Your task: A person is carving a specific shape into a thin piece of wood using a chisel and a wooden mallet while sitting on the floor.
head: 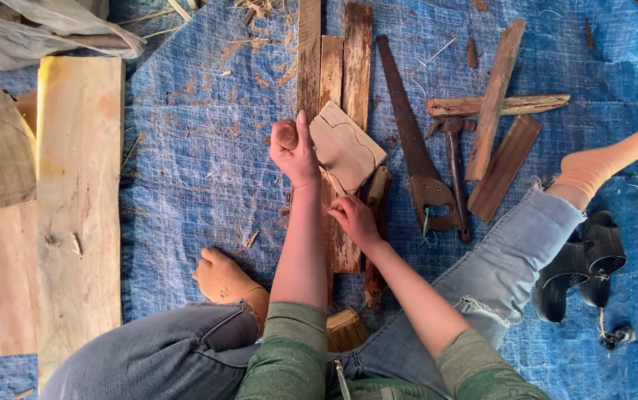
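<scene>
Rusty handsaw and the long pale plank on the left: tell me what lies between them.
In the head view, between the rusty handsaw and the long pale plank: blue tarp, the cracked flat wood piece, and the left hand gripping a wooden handle.

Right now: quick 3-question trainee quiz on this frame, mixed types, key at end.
1. True or false: the left hand grips a wooden handle.
2. What lies just right of the hand saw? A) hammer B) pliers C) drill
3. What does the right hand rest on?

Key: 1 true. 2 A, the hammer. 3 a narrow wood strip on the blue tarp.
</scene>
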